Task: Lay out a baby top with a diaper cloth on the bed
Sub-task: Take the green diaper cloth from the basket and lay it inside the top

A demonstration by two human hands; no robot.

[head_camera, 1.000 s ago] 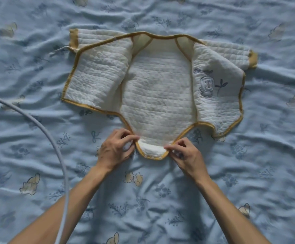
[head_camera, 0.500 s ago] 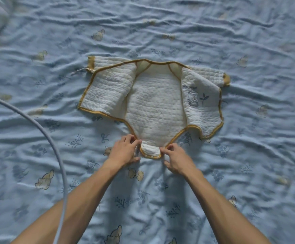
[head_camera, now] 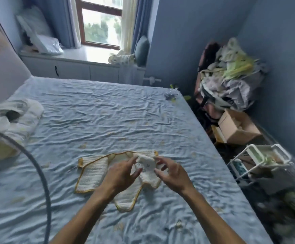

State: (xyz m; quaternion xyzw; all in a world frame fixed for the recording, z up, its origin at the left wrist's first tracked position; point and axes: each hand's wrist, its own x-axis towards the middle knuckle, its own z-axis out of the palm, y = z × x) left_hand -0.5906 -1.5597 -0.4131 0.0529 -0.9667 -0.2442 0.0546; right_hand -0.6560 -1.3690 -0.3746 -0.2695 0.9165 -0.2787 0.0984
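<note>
The white quilted baby top (head_camera: pixel 92 173) with mustard-yellow trim lies opened flat on the blue patterned bed sheet (head_camera: pixel 108 111). Its narrow bottom tab (head_camera: pixel 125 205) points toward me. My left hand (head_camera: pixel 121 176) and my right hand (head_camera: pixel 174 174) hover just over the top's right front flap (head_camera: pixel 147 167), fingers spread and apart, with nothing clearly gripped. The hands hide the middle of the top. A heap of white and pale yellow cloths (head_camera: pixel 11 120) sits at the bed's left side, far from both hands.
A grey cable (head_camera: pixel 43 182) arcs across the left foreground. The bed's right edge drops to a cluttered floor with cardboard boxes (head_camera: pixel 238 127), a white wire rack (head_camera: pixel 266 159) and a laundry pile (head_camera: pixel 231 80). A headboard stands left; a window bench lies beyond.
Both hands have let go of the bottom tab and risen over the top's right flap. The view has tilted up from the sheet to show the room.
</note>
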